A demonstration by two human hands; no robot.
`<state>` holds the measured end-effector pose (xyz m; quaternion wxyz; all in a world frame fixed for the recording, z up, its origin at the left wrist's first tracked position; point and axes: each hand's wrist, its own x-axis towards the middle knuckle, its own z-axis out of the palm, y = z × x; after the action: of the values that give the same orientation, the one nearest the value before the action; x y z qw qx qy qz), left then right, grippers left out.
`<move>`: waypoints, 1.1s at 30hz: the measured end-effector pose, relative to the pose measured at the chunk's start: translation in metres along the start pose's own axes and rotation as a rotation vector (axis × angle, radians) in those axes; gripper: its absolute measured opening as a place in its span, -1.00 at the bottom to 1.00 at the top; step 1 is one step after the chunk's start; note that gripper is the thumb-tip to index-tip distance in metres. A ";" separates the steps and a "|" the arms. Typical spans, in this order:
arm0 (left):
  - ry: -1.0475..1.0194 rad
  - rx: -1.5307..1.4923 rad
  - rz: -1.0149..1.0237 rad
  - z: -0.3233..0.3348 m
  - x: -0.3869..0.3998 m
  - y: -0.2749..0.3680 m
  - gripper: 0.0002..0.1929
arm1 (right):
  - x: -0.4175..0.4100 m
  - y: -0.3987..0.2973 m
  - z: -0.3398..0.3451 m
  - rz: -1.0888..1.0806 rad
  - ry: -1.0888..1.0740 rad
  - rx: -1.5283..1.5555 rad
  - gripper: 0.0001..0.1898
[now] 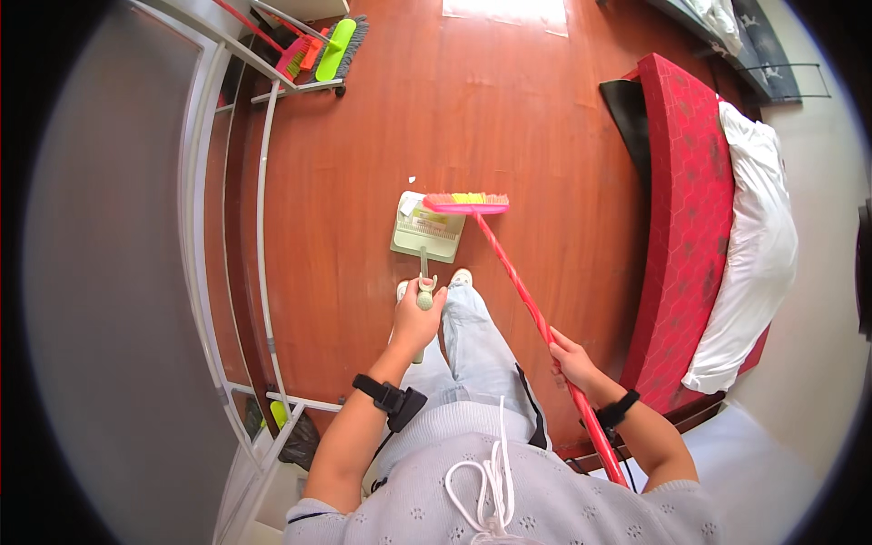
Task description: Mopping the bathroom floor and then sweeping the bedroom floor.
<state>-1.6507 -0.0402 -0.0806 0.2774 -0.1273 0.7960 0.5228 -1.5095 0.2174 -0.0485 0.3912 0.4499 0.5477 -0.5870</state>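
Note:
My left hand (417,320) grips the upright handle of a pale green dustpan (426,242), whose pan lies on the wooden floor just ahead of my shoes. A white scrap (409,206) and a yellow-green label with writing show in the pan. In my right hand (571,361) is the red shaft of a broom (507,262). The broom's pink head, with orange and yellow bristles (469,199), overlaps the far right corner of the dustpan in view; whether they touch I cannot tell. Beyond the pan's front edge, a small white scrap (411,179) lies on the floor.
A white metal rack frame (264,197) runs along the left. Past it stand a flat mop (337,51) with a green head and another broom (293,58). On the right is a red patterned padded piece (688,225) with white cloth (753,252) over it. A black bag (300,439) sits lower left.

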 end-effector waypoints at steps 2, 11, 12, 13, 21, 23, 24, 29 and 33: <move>0.019 -0.013 0.036 -0.002 -0.005 -0.008 -0.69 | 0.000 -0.014 0.004 -0.118 0.036 -0.018 -0.51; -0.035 -0.017 -0.084 -0.001 -0.002 0.014 -0.70 | 0.144 -0.043 0.027 -0.377 0.233 -0.361 -0.50; 0.011 -0.005 -0.064 -0.004 0.000 0.005 -0.70 | 0.124 -0.031 0.036 -0.271 0.230 -0.441 -0.49; -0.006 -0.005 -0.054 -0.003 0.004 0.003 -0.70 | 0.136 0.020 0.026 -0.564 0.321 -0.503 -0.49; 0.000 -0.093 -0.070 -0.010 0.001 -0.008 -0.77 | -0.013 -0.034 0.005 -0.084 -0.027 -0.245 -0.49; -0.004 -0.138 -0.094 -0.012 -0.005 -0.008 -0.75 | 0.007 -0.037 0.014 -0.267 0.037 -0.333 -0.49; -0.012 -0.184 -0.113 -0.012 -0.006 -0.006 -0.73 | 0.029 -0.045 0.022 -0.356 0.065 -0.352 -0.50; -0.001 -0.207 -0.131 -0.017 -0.014 0.006 -0.74 | 0.075 -0.106 0.066 -0.280 0.116 -0.437 -0.54; -0.005 -0.154 -0.154 -0.017 -0.014 0.001 -0.73 | 0.104 -0.008 0.040 -0.463 0.235 -0.619 -0.53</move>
<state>-1.6449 -0.0560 -0.0669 0.3083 -0.2078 0.7407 0.5596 -1.5508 0.1823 -0.1455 0.3003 0.2395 0.8265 -0.4115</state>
